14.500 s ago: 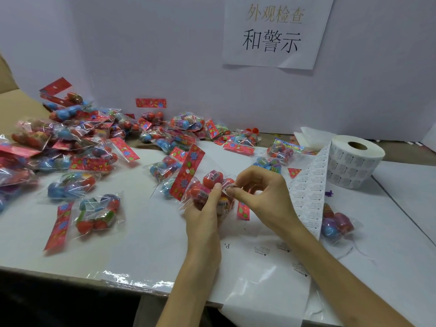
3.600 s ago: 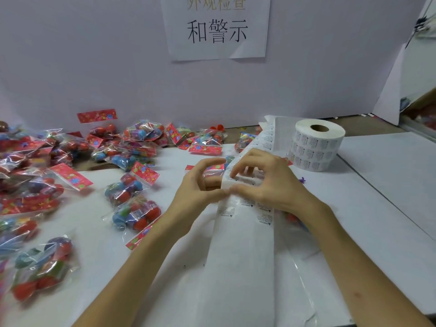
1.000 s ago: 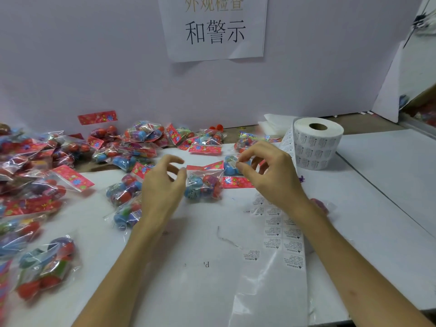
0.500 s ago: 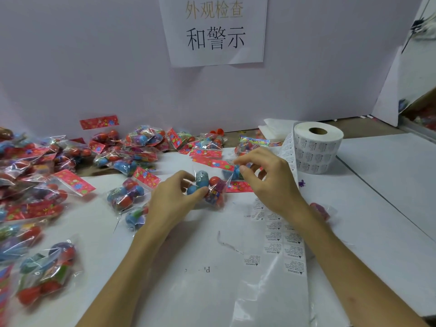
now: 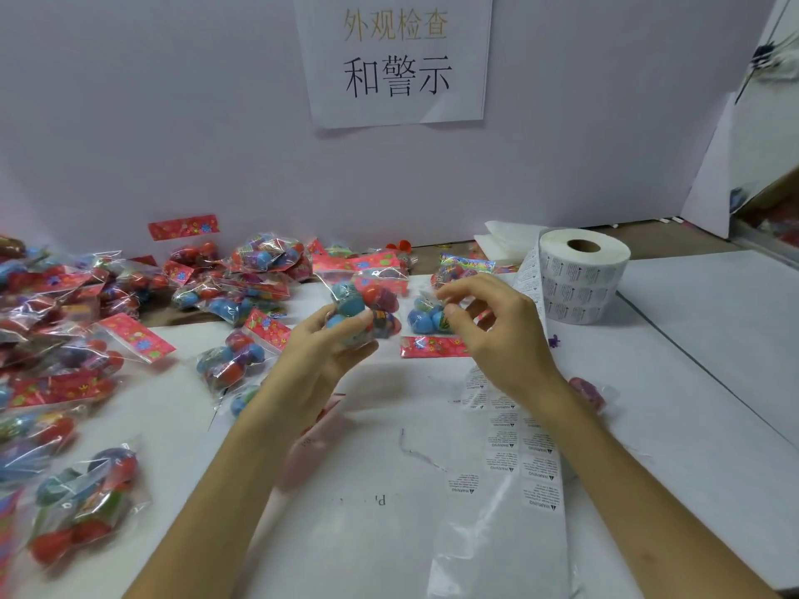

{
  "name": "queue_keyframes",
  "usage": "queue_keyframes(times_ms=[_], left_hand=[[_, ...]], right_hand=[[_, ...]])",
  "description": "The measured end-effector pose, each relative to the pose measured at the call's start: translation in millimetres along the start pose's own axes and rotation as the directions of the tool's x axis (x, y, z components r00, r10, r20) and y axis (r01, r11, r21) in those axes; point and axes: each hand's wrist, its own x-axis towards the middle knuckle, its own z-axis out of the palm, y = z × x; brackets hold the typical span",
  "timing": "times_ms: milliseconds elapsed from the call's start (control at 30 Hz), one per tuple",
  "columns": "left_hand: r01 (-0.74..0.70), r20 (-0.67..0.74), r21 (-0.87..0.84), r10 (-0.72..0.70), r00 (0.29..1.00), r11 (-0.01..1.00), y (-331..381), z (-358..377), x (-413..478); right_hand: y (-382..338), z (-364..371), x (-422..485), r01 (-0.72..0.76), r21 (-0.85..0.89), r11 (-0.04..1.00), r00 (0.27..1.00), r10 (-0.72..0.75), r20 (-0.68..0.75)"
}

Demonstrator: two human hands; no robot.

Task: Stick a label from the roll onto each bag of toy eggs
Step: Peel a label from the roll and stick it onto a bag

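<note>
My left hand (image 5: 328,348) is raised over the table's middle, gripping a clear bag of toy eggs (image 5: 367,304) with a red header card. My right hand (image 5: 497,335) hovers just right of it, thumb and forefinger nearly pinched in front of a second egg bag (image 5: 426,319) lying on the table. Whether a label sits between those fingertips is not visible. The white label roll (image 5: 583,274) stands upright at the back right. Its strip of labels and bare liner (image 5: 514,460) trails under my right forearm toward the near edge.
Several egg bags (image 5: 242,274) are heaped along the back and left side of the white table (image 5: 691,382). One more bag (image 5: 588,391) lies behind my right wrist. A partition with a paper sign (image 5: 395,58) closes off the back.
My left hand has lifted its bag off the table and tilted it up. My right hand has stayed near the second bag, fingers drawn closer together.
</note>
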Motion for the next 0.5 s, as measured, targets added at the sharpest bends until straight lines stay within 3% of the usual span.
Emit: queue_keyframes(times_ms=[100,233,500], left_hand=[[-0.005,-0.079,0.016,0.007,0.997,1.000,0,1,1],[0.011,-0.107,-0.024,-0.014,0.994,1.000,0,0,2],[0.004,-0.148,-0.136,-0.024,0.989,0.991,2,-1,2]], right_hand=[[-3,1,2,-0.160,0.220,0.962,0.986,0.146,0.079],[-10,3,1,-0.393,0.531,0.751,0.918,0.291,0.268],[-17,15,-3,-0.618,0.687,0.383,0.784,0.371,0.498]])
